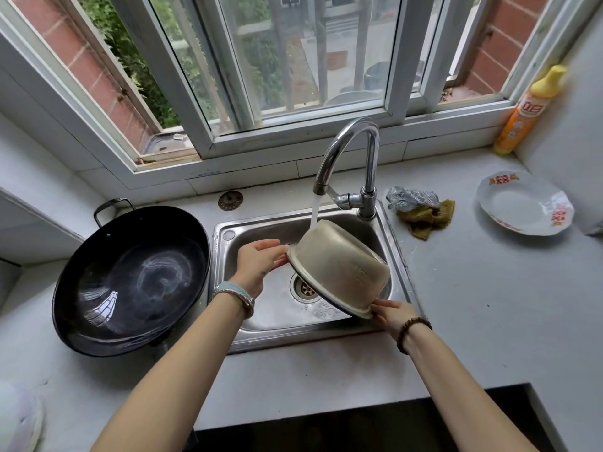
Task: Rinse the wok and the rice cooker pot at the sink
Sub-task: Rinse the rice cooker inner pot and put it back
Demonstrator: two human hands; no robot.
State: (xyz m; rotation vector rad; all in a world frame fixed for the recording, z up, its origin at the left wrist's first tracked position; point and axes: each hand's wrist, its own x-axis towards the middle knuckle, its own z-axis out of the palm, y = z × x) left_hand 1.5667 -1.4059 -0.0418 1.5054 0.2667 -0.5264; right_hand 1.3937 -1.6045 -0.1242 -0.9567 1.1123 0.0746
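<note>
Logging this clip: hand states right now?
Left hand: open, straight fingers against the rice cooker pot rim.
Right hand: pinches the pot's rim.

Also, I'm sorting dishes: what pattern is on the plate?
The plate is white with red rim motifs; head view.

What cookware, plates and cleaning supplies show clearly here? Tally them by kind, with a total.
Wok: 1
Rice cooker pot: 1
Patterned plate: 1
Detergent bottle: 1
Silver scourer: 1
Yellow-brown cloth: 1
Total: 6
</note>
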